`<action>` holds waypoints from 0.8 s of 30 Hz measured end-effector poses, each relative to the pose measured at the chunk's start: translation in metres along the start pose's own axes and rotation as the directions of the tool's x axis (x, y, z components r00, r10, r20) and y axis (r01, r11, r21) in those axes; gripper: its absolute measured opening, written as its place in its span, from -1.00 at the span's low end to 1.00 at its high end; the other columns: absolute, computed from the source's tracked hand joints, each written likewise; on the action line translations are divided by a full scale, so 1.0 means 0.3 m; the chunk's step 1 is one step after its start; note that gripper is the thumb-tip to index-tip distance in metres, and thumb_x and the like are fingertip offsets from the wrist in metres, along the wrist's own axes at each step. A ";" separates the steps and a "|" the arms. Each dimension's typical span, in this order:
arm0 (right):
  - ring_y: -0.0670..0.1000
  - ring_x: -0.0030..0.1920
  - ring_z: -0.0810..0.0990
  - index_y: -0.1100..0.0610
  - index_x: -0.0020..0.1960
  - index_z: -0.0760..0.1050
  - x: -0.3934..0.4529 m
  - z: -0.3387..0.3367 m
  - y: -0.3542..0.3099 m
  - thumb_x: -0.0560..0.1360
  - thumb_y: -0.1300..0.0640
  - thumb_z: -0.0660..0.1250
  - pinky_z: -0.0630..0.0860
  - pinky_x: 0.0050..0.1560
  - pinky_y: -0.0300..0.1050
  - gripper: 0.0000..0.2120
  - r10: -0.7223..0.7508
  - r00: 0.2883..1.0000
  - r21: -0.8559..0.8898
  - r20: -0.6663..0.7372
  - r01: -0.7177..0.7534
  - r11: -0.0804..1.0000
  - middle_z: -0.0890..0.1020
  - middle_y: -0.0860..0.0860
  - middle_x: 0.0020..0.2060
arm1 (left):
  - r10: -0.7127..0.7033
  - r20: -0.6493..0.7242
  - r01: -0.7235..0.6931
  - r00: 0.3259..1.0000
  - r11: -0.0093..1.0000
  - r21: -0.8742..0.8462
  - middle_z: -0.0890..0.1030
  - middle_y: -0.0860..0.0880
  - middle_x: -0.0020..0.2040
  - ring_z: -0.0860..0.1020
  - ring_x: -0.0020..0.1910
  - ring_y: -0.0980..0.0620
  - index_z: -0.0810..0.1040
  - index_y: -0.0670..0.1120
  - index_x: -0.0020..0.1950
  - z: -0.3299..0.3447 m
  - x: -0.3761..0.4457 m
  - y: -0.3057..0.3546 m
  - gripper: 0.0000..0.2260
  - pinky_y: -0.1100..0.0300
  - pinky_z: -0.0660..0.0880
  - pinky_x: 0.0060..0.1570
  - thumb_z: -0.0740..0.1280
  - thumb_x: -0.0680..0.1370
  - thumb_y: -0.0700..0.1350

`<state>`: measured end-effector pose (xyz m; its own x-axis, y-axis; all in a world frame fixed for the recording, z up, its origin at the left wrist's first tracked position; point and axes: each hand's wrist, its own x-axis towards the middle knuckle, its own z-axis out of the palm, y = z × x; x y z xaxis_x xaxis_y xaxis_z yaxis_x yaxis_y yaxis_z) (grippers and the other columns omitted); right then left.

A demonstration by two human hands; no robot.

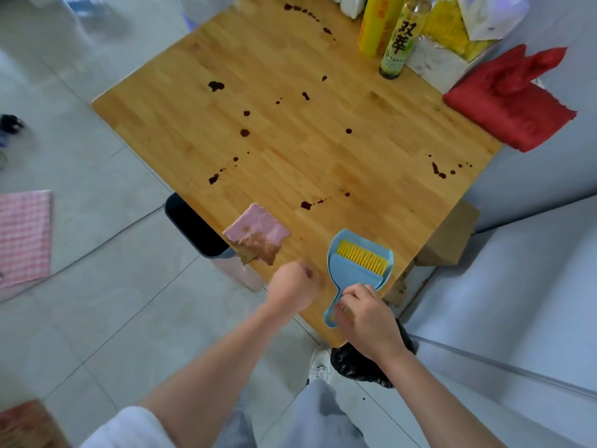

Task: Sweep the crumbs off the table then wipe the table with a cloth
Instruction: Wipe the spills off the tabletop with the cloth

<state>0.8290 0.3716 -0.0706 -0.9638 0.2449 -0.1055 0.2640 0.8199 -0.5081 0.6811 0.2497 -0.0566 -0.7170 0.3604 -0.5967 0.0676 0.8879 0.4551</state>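
Table (323,92) bottle (399,40) reads "双莘"; left hand (292,289) fisted, right hand (365,318) pinches dustpan (358,270) handle.

Pale grey floor tiles (106,286) spread under a wooden table (290,76). A white wall (565,156) stands right; a pink checked mat (24,237) lies left.

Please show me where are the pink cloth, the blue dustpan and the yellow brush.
pink cloth (256,232): head view, middle of its upper face.
blue dustpan (340,265): head view, bare left side of the pan.
yellow brush (361,255): head view, middle of the bristles.
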 end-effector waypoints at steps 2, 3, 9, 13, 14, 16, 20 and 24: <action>-0.02 -0.07 0.51 0.10 -0.08 0.58 0.074 -0.019 -0.058 0.58 0.09 0.36 0.54 -0.22 -0.15 -0.90 0.033 0.997 0.049 -0.067 -0.029 0.998 0.55 -0.07 -0.14 | 0.052 -0.282 -0.051 0.958 0.999 0.009 0.54 0.10 -0.23 0.49 -0.35 0.13 0.53 -0.04 -0.10 -0.111 0.050 -0.061 -0.91 0.25 0.29 -0.49 0.25 0.54 -0.09; -0.02 -0.06 0.53 0.09 -0.01 0.58 0.138 -0.014 -0.102 0.60 0.07 0.32 0.56 -0.16 -0.12 -0.89 0.068 0.995 0.077 -0.067 -0.062 0.995 0.56 -0.08 -0.11 | 0.068 -0.384 -0.067 0.921 0.998 0.014 0.54 0.08 -0.14 0.51 -0.29 0.11 0.54 -0.04 0.00 -0.173 0.090 -0.105 -0.89 0.25 0.30 -0.46 0.26 0.57 -0.06; 0.05 0.23 0.54 0.04 0.45 0.38 0.560 0.143 -0.375 0.61 0.00 0.29 0.50 0.12 -0.05 -0.57 0.464 0.880 0.182 0.103 -0.475 0.861 0.51 0.02 0.31 | 0.036 -0.262 -0.057 0.964 0.996 -0.071 0.48 -0.03 0.24 0.48 -0.04 0.00 0.44 -0.05 0.32 -0.352 0.321 -0.315 -0.63 0.11 0.42 -0.11 0.20 0.63 0.16; 0.13 0.10 0.63 0.09 0.23 0.51 0.668 0.213 -0.490 0.58 -0.02 0.32 0.51 -0.12 -0.03 -0.72 0.705 0.703 0.034 0.093 -0.709 0.704 0.65 0.06 0.07 | 0.158 -0.021 -0.159 0.987 0.974 -0.162 0.54 -0.05 0.15 0.59 -0.03 -0.04 0.39 -0.10 0.32 -0.413 0.372 -0.342 -0.57 0.09 0.59 -0.17 0.33 0.58 0.12; 0.14 -0.03 0.65 0.08 0.04 0.56 0.672 0.204 -0.518 0.56 -0.04 0.32 0.49 -0.21 -0.04 -0.80 0.720 0.686 0.023 0.100 -0.725 0.688 0.66 0.04 -0.10 | 0.198 0.035 -0.191 0.980 0.970 -0.149 0.59 -0.01 0.05 0.61 -0.07 -0.03 0.44 -0.09 0.25 -0.431 0.375 -0.341 -0.66 0.12 0.59 -0.23 0.38 0.56 0.04; 0.12 -0.20 0.61 0.08 -0.20 0.52 0.658 0.171 -0.572 0.51 -0.03 0.34 0.46 -0.29 -0.04 -0.79 0.716 0.688 0.104 0.119 -0.726 0.680 0.62 0.02 -0.30 | 0.292 0.216 -0.280 0.932 0.956 -0.088 0.66 0.07 -0.22 0.67 -0.15 0.00 0.57 -0.01 -0.02 -0.481 0.366 -0.338 -0.95 0.09 0.63 -0.20 0.35 0.53 -0.12; -0.07 -0.29 0.58 0.00 -0.20 0.49 0.617 0.075 -0.637 0.40 0.04 0.30 0.45 -0.29 -0.07 -0.95 0.716 0.688 0.405 0.120 -0.693 0.597 0.63 -0.04 -0.32 | 0.437 0.433 -0.422 0.788 0.896 -0.137 0.69 0.07 -0.34 0.64 -0.32 0.18 0.66 0.12 -0.06 -0.615 0.356 -0.315 -0.87 0.18 0.63 -0.24 0.34 0.48 0.07; -0.14 -0.20 0.68 -0.18 -0.08 0.59 0.781 0.026 -0.662 0.36 -0.15 0.35 0.60 -0.14 0.00 -0.84 0.719 0.687 0.695 0.109 -0.569 0.439 0.70 -0.15 -0.22 | 0.427 0.464 -0.371 0.776 0.904 -0.212 0.62 0.06 -0.33 0.52 -0.40 0.09 0.65 -0.08 -0.09 -0.837 0.504 -0.287 -0.66 0.23 0.44 -0.39 0.34 0.45 0.18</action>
<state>0.5505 0.2621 -0.0013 -0.4764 0.7012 -0.5304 0.6382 -0.1392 -0.7572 0.3927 0.1559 -0.0202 -0.2063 0.7915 -0.5753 0.1799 0.6086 0.7728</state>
